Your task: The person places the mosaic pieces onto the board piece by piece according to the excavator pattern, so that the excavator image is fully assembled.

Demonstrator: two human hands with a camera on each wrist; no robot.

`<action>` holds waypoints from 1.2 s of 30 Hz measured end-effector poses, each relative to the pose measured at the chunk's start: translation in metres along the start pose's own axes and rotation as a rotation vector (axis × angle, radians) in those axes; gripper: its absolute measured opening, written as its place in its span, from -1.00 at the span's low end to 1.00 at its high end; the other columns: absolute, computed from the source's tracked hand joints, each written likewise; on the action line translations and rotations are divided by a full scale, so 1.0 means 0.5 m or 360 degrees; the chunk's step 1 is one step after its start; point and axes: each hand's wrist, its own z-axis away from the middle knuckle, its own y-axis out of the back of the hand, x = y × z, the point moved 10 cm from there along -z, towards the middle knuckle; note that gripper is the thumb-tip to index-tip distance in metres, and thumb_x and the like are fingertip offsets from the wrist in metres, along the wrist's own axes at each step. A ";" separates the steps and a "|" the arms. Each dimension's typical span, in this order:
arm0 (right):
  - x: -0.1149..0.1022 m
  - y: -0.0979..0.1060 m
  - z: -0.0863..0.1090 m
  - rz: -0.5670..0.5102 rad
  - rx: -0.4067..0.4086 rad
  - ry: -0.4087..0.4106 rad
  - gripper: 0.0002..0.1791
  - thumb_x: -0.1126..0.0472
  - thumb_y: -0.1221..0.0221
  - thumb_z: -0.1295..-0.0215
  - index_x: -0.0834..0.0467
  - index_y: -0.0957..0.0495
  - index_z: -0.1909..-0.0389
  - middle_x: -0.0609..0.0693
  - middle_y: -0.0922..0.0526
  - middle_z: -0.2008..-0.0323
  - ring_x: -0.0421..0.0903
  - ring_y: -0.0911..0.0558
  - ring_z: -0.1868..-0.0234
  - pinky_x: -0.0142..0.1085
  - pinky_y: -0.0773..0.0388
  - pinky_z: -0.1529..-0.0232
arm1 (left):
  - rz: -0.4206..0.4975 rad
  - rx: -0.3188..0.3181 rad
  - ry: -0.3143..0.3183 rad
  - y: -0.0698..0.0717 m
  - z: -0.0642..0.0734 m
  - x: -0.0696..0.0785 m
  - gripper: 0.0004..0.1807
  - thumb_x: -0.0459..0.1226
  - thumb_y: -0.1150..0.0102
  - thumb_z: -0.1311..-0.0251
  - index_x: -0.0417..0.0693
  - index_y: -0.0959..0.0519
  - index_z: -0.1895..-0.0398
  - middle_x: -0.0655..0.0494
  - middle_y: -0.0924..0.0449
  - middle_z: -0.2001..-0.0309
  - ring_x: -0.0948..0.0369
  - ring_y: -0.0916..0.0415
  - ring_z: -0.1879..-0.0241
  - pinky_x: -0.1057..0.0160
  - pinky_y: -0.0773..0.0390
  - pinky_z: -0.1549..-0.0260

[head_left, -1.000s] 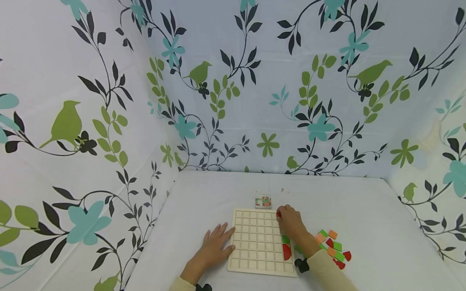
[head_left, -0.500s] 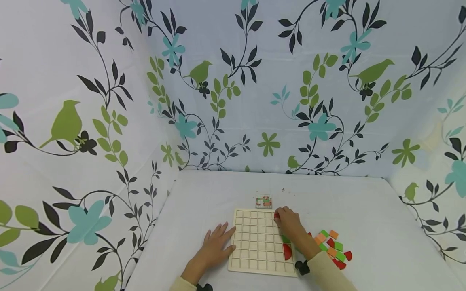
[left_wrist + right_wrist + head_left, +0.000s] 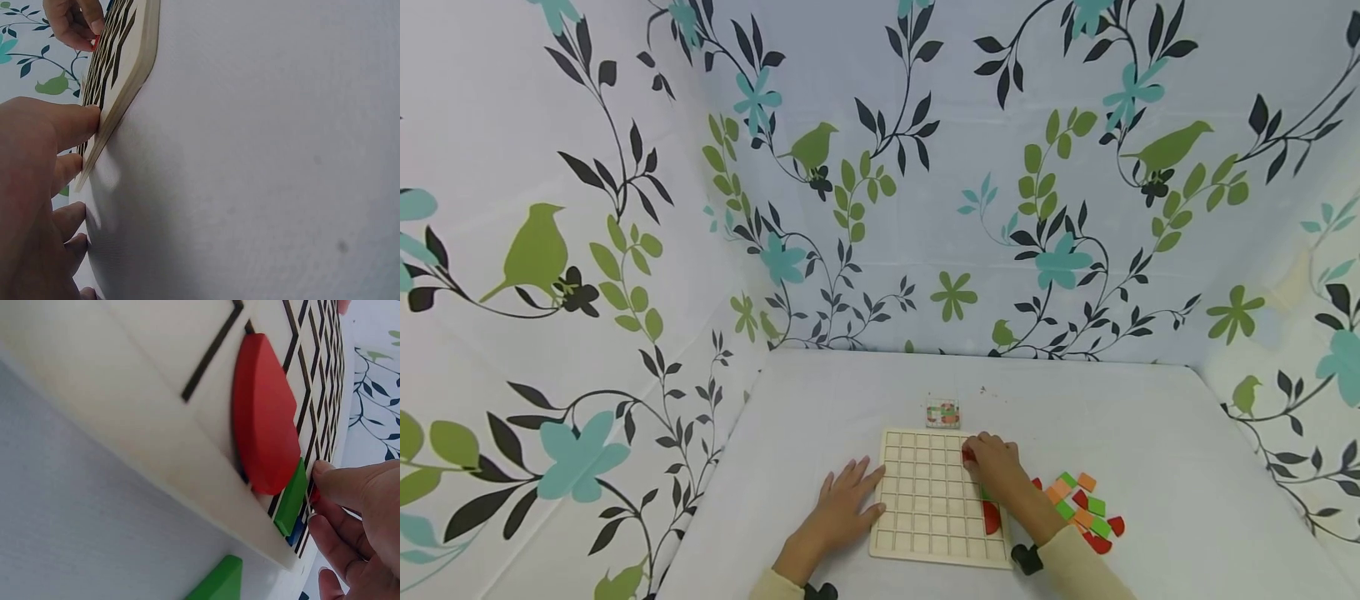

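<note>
A pale wooden board (image 3: 925, 500) with a grid of square cells lies on the white table. My left hand (image 3: 842, 508) rests flat at its left edge, fingers spread, with the thumb (image 3: 81, 125) touching the rim. At the far right corner my right hand (image 3: 1000, 471) pinches a small red piece (image 3: 315, 495) between thumb and fingers, right at the grid; the fingers partly cover it. Nearer me along the right column sit a green tile (image 3: 291, 501) and a rounded red shape (image 3: 265, 419). Just past the green tile shows a bit of blue (image 3: 295, 532).
Several loose red, green and orange pieces (image 3: 1083, 506) lie right of the board. A small patterned card (image 3: 942, 413) stands just beyond the board's far edge. A patterned cloth (image 3: 880, 250) hangs behind and beside the table.
My right hand has shifted slightly left and toward me over the board's far right corner, with the red piece in its fingers. My left hand has stayed in place.
</note>
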 end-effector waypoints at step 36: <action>0.297 0.097 0.171 -0.0088 0.0013 -0.0544 -0.73 0.15 -0.37 -0.39 0.22 -0.66 0.03 0.26 -0.63 0.10 0.17 -0.61 0.13 0.18 -0.52 0.17 | 0.0003 0.0008 0.0002 0.003 0.000 0.009 -0.31 0.00 -0.19 -0.48 0.08 -0.34 -0.60 -0.20 -0.15 -0.64 -0.27 -0.02 -0.63 -0.56 0.12 -0.48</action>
